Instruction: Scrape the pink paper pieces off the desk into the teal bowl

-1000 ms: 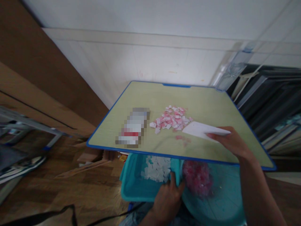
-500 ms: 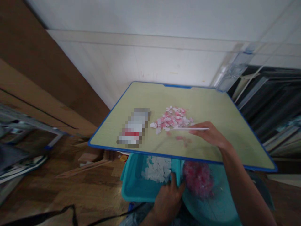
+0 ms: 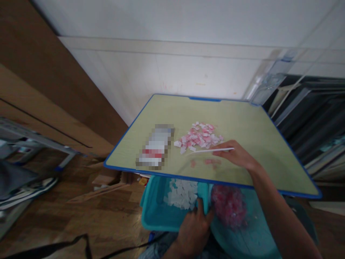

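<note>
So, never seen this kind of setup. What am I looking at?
No machine here: a person's two bare hands, seen by one head-worn camera looking forward and down. The right hand holds a thin white card, nearly edge-on, over a blue-edged table. On it lie a pile of pink and white pieces and a pixelated object. Below, the left hand is at the edge of a teal tub containing white pieces; beside it, a round basin holds a pinkish-red bundle.
</note>
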